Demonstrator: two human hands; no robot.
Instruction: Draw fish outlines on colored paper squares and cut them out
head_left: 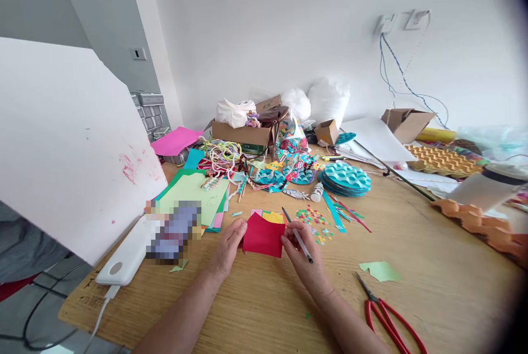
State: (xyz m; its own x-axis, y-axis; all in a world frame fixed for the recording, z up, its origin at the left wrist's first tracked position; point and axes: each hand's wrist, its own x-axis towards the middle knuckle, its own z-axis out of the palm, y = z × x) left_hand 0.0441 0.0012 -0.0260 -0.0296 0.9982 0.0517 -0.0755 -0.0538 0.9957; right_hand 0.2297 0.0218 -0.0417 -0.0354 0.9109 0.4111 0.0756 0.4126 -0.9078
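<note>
A piece of red paper (264,237) is held up over the front of the table between both hands. My left hand (231,241) pinches its left edge. At the right edge, my right hand (303,247) grips the paper with its fingertips and also holds a pen (300,238), slanted across the fingers. Just behind the red paper lie yellow and pink paper pieces (273,216), partly hidden by it. Small coloured paper bits (311,216) are scattered beyond my right hand. Red-handled scissors (381,307) lie to the right, near a light green paper scrap (380,271).
On the left are a power bank (127,255), a blurred phone (173,233) and stacked coloured paper (190,197). Blue scalloped discs (345,178), a small white bottle (317,192) and a cardboard box (239,132) stand farther back. Egg trays (445,160) and a tumbler (489,186) occupy the right.
</note>
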